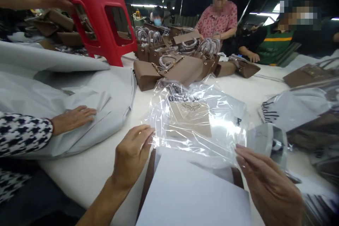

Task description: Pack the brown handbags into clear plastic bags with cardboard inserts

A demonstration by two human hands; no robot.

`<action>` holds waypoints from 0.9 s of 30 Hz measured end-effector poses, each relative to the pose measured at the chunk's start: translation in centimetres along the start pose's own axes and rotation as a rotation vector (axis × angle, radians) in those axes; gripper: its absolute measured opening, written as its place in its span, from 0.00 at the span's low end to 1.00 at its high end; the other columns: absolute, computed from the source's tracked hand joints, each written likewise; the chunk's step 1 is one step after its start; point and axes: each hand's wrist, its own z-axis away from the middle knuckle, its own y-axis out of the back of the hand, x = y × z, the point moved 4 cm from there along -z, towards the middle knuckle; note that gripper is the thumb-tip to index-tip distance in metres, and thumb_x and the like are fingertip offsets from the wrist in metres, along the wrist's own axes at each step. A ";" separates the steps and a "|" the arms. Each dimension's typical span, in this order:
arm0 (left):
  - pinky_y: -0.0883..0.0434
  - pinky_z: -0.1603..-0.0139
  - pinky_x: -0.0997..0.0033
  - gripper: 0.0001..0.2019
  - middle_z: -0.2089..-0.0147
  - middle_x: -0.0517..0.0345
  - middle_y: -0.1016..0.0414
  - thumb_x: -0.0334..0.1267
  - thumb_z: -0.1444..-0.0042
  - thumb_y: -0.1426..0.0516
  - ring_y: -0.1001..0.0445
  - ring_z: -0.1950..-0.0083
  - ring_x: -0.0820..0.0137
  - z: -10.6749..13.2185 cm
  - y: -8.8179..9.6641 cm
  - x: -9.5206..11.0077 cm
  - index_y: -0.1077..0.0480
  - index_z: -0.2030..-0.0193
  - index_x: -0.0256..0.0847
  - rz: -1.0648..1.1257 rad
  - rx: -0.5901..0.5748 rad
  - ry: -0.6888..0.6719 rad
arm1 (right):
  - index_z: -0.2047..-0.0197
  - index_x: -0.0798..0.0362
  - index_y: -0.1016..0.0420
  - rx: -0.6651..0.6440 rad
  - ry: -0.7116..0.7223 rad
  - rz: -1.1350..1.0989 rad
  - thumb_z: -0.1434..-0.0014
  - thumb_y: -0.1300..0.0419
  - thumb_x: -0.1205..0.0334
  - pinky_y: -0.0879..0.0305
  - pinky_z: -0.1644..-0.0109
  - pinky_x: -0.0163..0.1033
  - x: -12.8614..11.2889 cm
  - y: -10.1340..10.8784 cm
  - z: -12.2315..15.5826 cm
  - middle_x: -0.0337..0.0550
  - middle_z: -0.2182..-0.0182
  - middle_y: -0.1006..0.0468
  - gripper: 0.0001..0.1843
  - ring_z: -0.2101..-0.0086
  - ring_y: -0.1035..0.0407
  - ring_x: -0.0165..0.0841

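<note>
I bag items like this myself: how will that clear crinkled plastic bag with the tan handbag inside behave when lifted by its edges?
The clear crinkled plastic bag looks thin and floppy, so it would probably sag between the left hand and right hand. Its glossy film is likely slippery. The tan handbag inside would probably pull the middle down.

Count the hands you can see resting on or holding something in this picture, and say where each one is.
4 clearly show: left hand and right hand holding the clear plastic bag; a co-worker's hand on the grey sheets; another hand gripping the red stool. Far hands may be hidden.
</note>
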 end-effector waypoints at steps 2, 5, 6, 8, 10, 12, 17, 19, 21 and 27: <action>0.32 0.49 0.71 0.11 0.54 0.57 0.29 0.29 0.45 0.45 0.30 0.53 0.71 1.7 1.3 0.8 0.31 0.55 0.40 0.121 0.007 0.014 | 0.60 0.51 0.25 0.066 0.022 -0.034 0.46 0.41 0.70 0.36 0.52 0.38 -0.5 0.3 1.3 0.41 0.59 0.26 0.10 0.60 0.30 0.32; 0.31 0.50 0.70 0.14 0.52 0.53 0.29 0.23 0.49 0.44 0.29 0.52 0.69 4.5 3.1 2.1 0.31 0.54 0.35 0.183 0.093 -0.070 | 0.56 0.50 0.26 0.116 0.042 -0.090 0.47 0.42 0.75 0.35 0.52 0.44 0.4 1.0 3.7 0.43 0.58 0.27 0.17 0.57 0.31 0.37; 0.30 0.50 0.69 0.15 0.51 0.51 0.30 0.21 0.50 0.44 0.29 0.51 0.67 5.4 3.4 2.4 0.32 0.54 0.34 0.195 0.112 -0.140 | 0.54 0.50 0.27 0.086 0.087 -0.080 0.47 0.42 0.75 0.35 0.52 0.45 1.2 1.3 4.6 0.44 0.57 0.28 0.18 0.56 0.31 0.39; 0.29 0.51 0.65 0.17 0.51 0.47 0.31 0.19 0.52 0.44 0.31 0.49 0.62 7.1 3.3 2.6 0.33 0.54 0.31 0.221 0.075 -0.274 | 0.53 0.52 0.29 -0.045 0.252 -0.016 0.47 0.41 0.72 0.32 0.55 0.43 2.9 1.5 6.4 0.46 0.57 0.28 0.17 0.55 0.32 0.40; 0.29 0.52 0.61 0.17 0.52 0.45 0.32 0.18 0.52 0.44 0.32 0.47 0.58 8.4 2.7 2.2 0.33 0.55 0.29 0.230 -0.001 -0.332 | 0.56 0.53 0.28 -0.161 0.397 0.052 0.47 0.40 0.67 0.30 0.62 0.37 4.5 1.3 8.3 0.46 0.60 0.26 0.14 0.59 0.30 0.38; 0.28 0.53 0.60 0.16 0.54 0.45 0.31 0.19 0.52 0.44 0.33 0.47 0.57 9.0 2.2 1.5 0.33 0.55 0.29 0.227 -0.025 -0.319 | 0.60 0.53 0.28 -0.056 0.334 0.107 0.47 0.39 0.67 0.30 0.65 0.36 5.6 1.1 9.4 0.45 0.64 0.26 0.09 0.64 0.28 0.35; 0.26 0.55 0.64 0.13 0.56 0.47 0.30 0.20 0.52 0.43 0.31 0.50 0.60 9.2 2.4 0.4 0.32 0.58 0.30 0.253 -0.042 -0.333 | 0.70 0.54 0.30 0.155 0.063 0.059 0.48 0.39 0.66 0.31 0.73 0.35 5.6 0.0 10.6 0.43 0.72 0.27 0.03 0.74 0.30 0.32; 0.26 0.55 0.62 0.15 0.55 0.46 0.31 0.20 0.53 0.43 0.31 0.49 0.58 9.4 2.7 -0.2 0.32 0.57 0.30 0.263 -0.054 -0.331 | 0.71 0.54 0.30 0.060 0.092 -0.058 0.49 0.39 0.67 0.30 0.74 0.34 5.5 -0.1 11.0 0.43 0.72 0.26 0.03 0.73 0.28 0.33; 0.27 0.54 0.59 0.16 0.53 0.45 0.31 0.19 0.54 0.43 0.31 0.49 0.56 9.7 2.9 -0.7 0.32 0.57 0.31 0.277 -0.071 -0.319 | 0.70 0.54 0.30 0.115 0.022 -0.121 0.51 0.38 0.70 0.28 0.71 0.36 5.9 0.6 11.7 0.45 0.68 0.25 0.04 0.68 0.27 0.36; 0.26 0.56 0.66 0.12 0.58 0.47 0.30 0.22 0.51 0.45 0.29 0.52 0.63 10.0 2.0 -1.3 0.34 0.58 0.32 0.253 -0.049 -0.322 | 0.75 0.53 0.31 0.188 -0.188 0.000 0.49 0.39 0.52 0.32 0.75 0.36 4.8 -0.3 13.4 0.43 0.77 0.27 0.13 0.75 0.29 0.35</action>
